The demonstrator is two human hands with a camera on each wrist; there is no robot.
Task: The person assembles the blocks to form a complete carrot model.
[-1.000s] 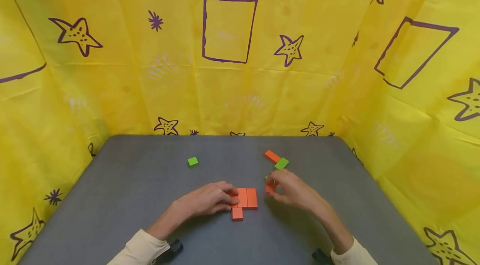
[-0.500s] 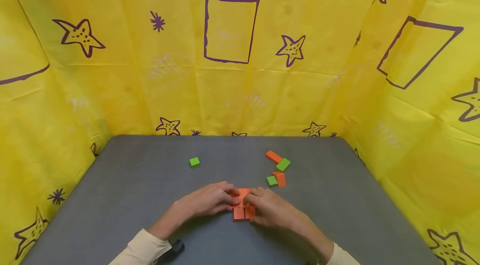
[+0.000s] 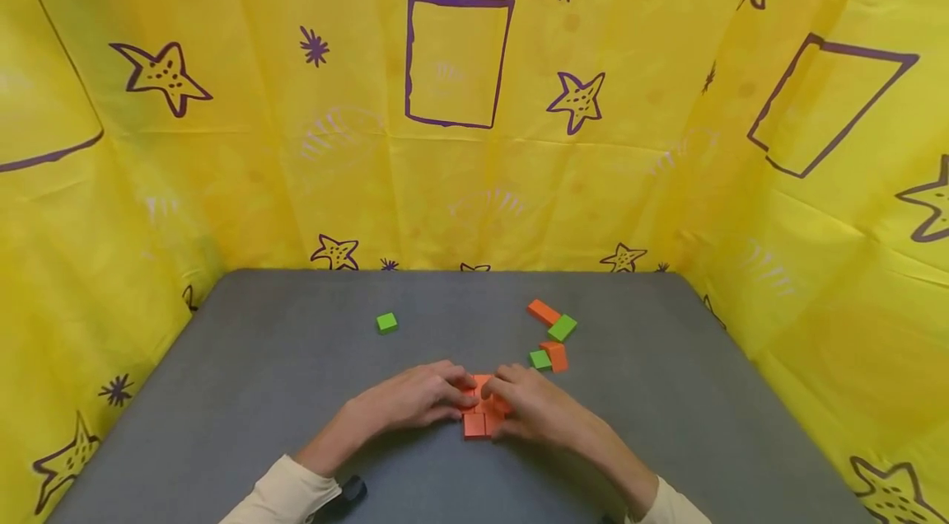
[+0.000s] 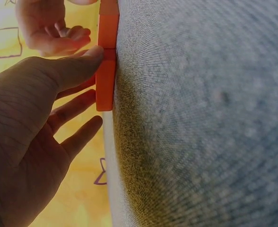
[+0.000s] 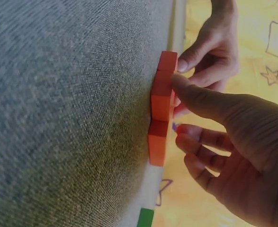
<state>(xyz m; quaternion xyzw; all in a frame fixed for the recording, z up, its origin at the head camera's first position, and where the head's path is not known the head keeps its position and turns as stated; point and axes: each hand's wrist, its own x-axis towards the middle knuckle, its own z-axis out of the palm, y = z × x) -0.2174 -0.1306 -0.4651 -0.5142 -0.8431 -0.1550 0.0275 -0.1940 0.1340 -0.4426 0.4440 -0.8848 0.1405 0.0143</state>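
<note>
The person's two hands meet over a low, flat cluster of orange blocks (image 3: 474, 425) near the middle of the grey tabletop (image 3: 259, 359), one hand coming in from each side. The left hand (image 3: 411, 396) lies at the cluster's left end, its back turned up and the wrist low. Its thumb tip touches the near edge of the blocks and its index finger bends over from beyond, so the end of the cluster sits between them; the little finger spreads away, free of the wood. It is only partly closed, and how firmly it holds I can't tell.

The right hand (image 3: 537, 404) arches a little higher from the other side, knuckles up and fingers bent. Its thumb rests against the top edge of the front-right orange block (image 5: 162, 101), with the index finger mostly hidden past it. The other fingers curl loosely, clear of the blocks. The hand is about half closed around the cluster's right side.

Both forearms slant inward from cream sleeves (image 3: 285, 493), and a dark band (image 3: 354, 489) shows beneath the left wrist.

Beyond the right hand lie a green block (image 3: 540, 360) touching an orange piece (image 3: 558, 356), and farther back another green block (image 3: 563, 328) against an orange bar (image 3: 544, 311). A lone green cuboid (image 3: 387, 323) sits well off to the left. Yellow cloth (image 3: 452, 203) with purple stars stands around the table.
</note>
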